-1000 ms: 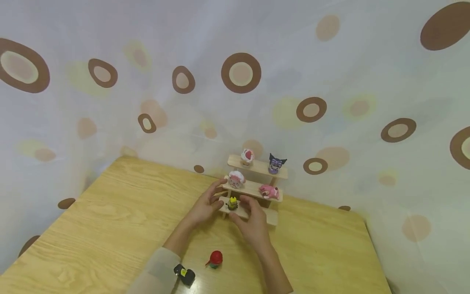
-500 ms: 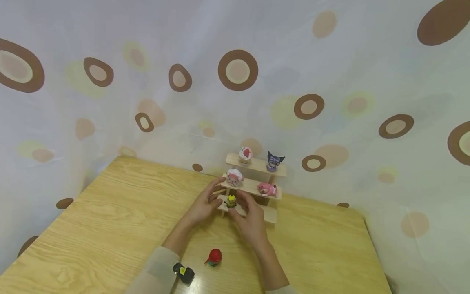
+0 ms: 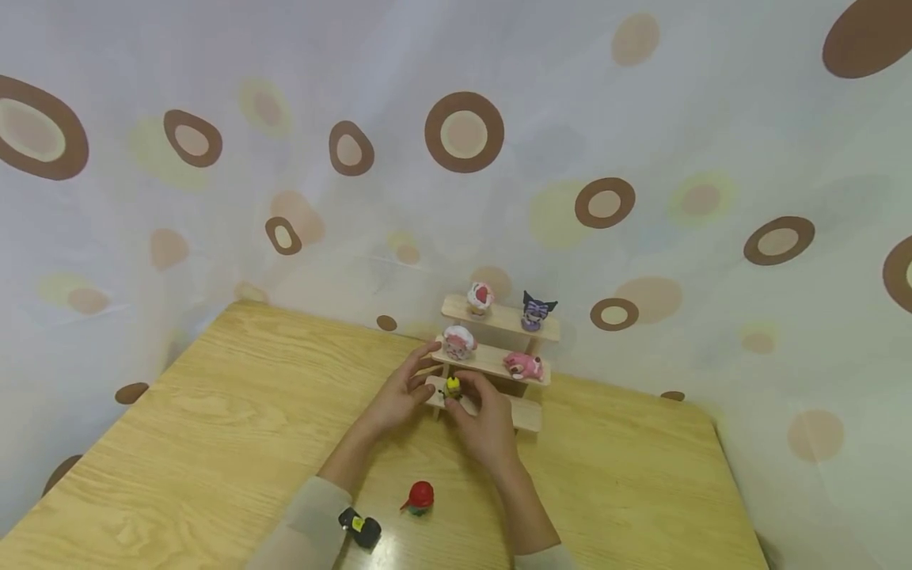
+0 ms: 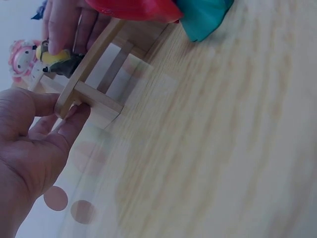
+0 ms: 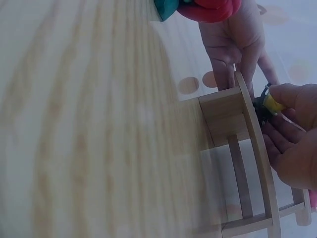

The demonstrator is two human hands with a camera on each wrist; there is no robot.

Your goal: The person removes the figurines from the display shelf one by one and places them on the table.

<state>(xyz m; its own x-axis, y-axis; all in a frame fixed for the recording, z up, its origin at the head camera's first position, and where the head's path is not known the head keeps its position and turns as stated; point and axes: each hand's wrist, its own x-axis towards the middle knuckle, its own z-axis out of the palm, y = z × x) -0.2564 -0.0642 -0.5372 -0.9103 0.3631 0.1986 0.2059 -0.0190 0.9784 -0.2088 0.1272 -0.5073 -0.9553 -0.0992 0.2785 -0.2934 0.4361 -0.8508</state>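
"While the left hand (image 3: 395, 400) pinches the left end of the pale, three-step wooden stand (image 3: 492, 362), what changed?"

"The right hand's fingers (image 3: 467, 421), earlier apart, now pinch the small yellow-and-black figurine (image 3: 452, 387) on the lowest step (image 3: 526, 413); bench (image 3: 627, 483) extends rightward."

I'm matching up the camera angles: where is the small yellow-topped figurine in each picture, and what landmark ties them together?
Head: the yellow-topped figurine is below centre, near the left end of the lowest shelf, at the right hand.
Left wrist: yellow-topped figurine at upper left, partly covered by the right hand.
Right wrist: yellow-topped figurine toward the right edge, slightly above mid-height.
Shared landmark: the wooden stand.
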